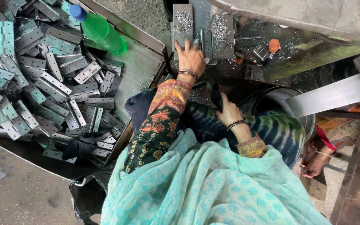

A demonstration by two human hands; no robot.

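Head view: my left hand presses spread fingers on a hinge at the bench; right hand rests loosely curled, holding nothing, on my lap.

A flat, grey, rectangular metal hinge is shown opened out on the grey steel fixture plate at the upper centre of the frame. Its knuckle line is oriented vertically, and silvery swarf is scattered over the leaves. The lower left portion is covered by fingers, and the lower edge is seen near the plate's front edge.
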